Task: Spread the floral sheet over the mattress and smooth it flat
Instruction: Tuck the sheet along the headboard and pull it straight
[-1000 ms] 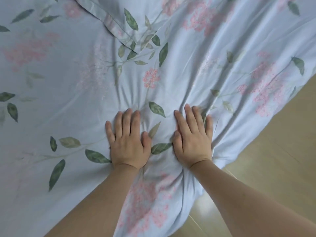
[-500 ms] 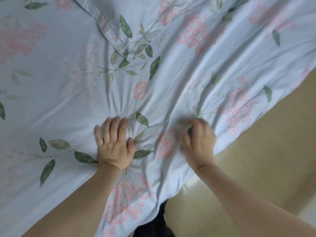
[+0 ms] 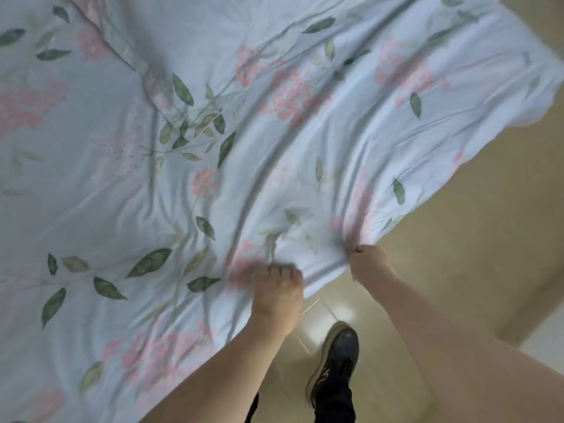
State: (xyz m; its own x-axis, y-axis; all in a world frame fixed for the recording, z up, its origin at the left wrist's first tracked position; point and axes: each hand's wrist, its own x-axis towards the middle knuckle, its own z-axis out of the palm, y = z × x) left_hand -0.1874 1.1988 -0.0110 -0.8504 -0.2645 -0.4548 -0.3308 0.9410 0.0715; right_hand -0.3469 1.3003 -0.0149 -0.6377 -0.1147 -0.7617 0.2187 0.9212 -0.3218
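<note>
— Beige floor (image 3: 457,270) is seen to the right of the sheet (image 3: 213,132), glossy where light is reflected just below the sheet's near edge. What is laid over the bed?

— A pale blue sheet printed with pink flower clusters and green leaves is spread across most of the view. The mattress itself is hidden beneath it. Long curved creases are drawn through the cloth, all running toward its near right edge.

— How is that edge held?

— It is gripped by both hands. The right hand (image 3: 367,264) is closed into a fist around a bunched gather of cloth at the sheet's edge, and folds are pulled tight from that point. The left hand (image 3: 279,290) is placed just beside it along the same edge, with fingers curled into the fabric; it is blurred, so the exact pinch cannot be made out, but cloth is clearly caught under the fingers.

— And the far part of the sheet?

— A hemmed fold (image 3: 128,53) is seen lying diagonally across the sheet's upper left. The sheet's right border is draped past the bed, over the floor.

— Anything else near the sheet?

— A dark shoe (image 3: 338,358) with a dark trouser leg is planted on the floor below the sheet's near edge, between the two forearms.
</note>
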